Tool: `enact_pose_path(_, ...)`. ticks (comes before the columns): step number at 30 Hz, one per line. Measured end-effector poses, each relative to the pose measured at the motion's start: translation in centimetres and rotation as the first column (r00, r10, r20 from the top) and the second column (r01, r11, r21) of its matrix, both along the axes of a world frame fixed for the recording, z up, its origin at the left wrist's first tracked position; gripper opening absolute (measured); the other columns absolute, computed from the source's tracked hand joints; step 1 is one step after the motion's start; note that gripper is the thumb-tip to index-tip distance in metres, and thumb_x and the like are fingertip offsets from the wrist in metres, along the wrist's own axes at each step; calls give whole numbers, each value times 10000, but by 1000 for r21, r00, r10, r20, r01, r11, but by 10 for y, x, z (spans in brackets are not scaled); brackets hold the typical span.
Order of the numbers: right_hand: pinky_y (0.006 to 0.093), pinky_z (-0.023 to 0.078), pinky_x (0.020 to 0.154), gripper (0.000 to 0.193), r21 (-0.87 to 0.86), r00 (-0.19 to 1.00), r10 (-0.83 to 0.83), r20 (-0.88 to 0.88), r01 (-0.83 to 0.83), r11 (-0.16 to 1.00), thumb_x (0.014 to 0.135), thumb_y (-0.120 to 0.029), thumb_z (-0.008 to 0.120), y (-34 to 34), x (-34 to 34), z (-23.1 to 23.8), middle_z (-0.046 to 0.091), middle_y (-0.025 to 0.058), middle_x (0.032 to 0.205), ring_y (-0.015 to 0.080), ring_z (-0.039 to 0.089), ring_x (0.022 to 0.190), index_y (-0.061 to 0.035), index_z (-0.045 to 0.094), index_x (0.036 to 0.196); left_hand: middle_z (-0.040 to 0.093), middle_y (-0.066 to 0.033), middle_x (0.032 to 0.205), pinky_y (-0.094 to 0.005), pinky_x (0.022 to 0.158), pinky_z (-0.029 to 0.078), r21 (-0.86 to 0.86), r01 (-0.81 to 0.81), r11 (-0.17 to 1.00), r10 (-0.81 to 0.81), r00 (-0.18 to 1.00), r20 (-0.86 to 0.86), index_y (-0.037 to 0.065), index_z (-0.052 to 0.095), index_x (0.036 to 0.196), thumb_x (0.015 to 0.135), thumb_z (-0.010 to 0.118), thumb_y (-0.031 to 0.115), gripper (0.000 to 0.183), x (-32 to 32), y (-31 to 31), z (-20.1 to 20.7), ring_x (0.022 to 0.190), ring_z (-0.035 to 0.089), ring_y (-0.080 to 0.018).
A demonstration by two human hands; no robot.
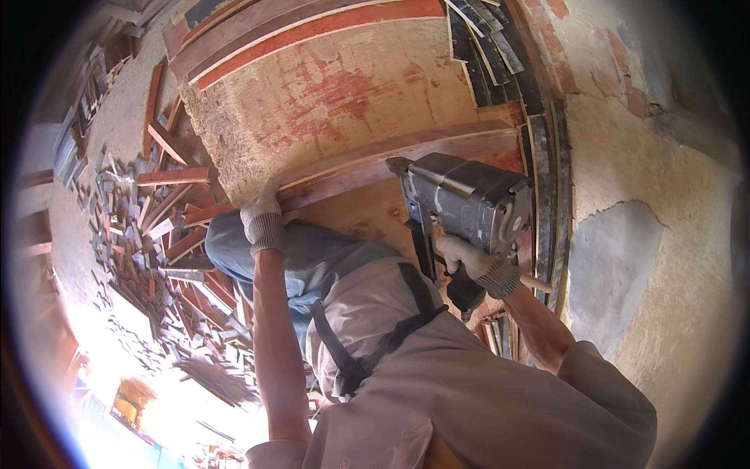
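My left hand [264,219], in a pale knit glove, is closed at the left end of a long reddish wooden strip [398,162]. That strip lies across a stained plywood panel [312,94]. In my right hand [467,258], also gloved, is the handle of a black and grey nail gun [461,199]. Its nose points up and left, over or against the strip near its right part; contact cannot be made out. Part of my right fingers is hidden behind the tool.
Loose wood offcuts [176,176] are heaped on the floor to the left. More strips [312,35] line the panel's far edge, and dark slats [488,62] are stacked at its far right. A worn plaster wall [625,172] with exposed brick rises on the right. My jeans-clad leg [312,250] rests against the near side.
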State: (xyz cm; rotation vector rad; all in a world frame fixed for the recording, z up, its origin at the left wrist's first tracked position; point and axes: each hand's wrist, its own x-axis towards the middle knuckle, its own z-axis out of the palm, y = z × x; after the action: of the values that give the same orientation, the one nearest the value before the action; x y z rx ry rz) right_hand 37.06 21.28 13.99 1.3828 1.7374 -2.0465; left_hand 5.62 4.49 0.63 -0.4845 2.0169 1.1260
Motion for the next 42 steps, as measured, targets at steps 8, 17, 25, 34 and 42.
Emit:
enact_pose_path(8, 281, 414, 480, 317, -249, 997, -70, 18, 72, 966, 1001, -218, 598, -11, 5, -30, 506, -21, 539, 81, 460, 470, -90, 571, 712, 734, -102, 1005, -343, 613, 622, 67, 59, 996, -61, 997, 43, -8, 719, 1119, 910, 709, 236, 321, 4, 6, 21, 866, 714, -189)
enact_pose_path(17, 282, 407, 475, 243, -112, 996, -76, 41, 80, 990, 970, -177, 599, -14, 4, -21, 518, -10, 544, 88, 484, 474, -82, 581, 747, 742, -105, 1054, -352, 646, 634, 46, 278, 960, -278, 961, -7, 16, 690, 1194, 938, 665, 184, 307, 1, 2, 5, 876, 724, -195)
enact_pose_path(25, 297, 440, 496, 236, 15, 988, 81, 133, -83, 996, 974, -212, 617, -6, 7, 5, 560, -1, 581, 101, 547, 518, -76, 614, 782, 710, -118, 1174, -330, 768, 645, 97, 452, 887, -450, 892, -43, 23, 664, 1253, 904, 691, 37, 350, 50, 12, 16, 1003, 705, -218)
enact_pose_path(34, 291, 454, 478, 154, 40, 992, 94, 81, -98, 994, 943, -132, 652, -18, -10, 8, 600, 25, 589, 119, 565, 484, -49, 637, 814, 735, -135, 1120, -358, 790, 629, -24, 709, 705, -686, 674, -274, 14, 647, 1246, 876, 701, 5, 374, 63, -1, -8, 1018, 729, -267)
enact_pose_path(42, 293, 466, 523, 299, -5, 985, 112, 134, -112, 994, 1003, -196, 604, -22, -9, 9, 576, 20, 599, 113, 555, 531, -52, 616, 742, 738, -195, 1113, -395, 729, 637, 318, -93, 944, 4, 964, 267, -35, 622, 1242, 1020, 563, 240, 358, 62, 15, 11, 919, 764, -328)
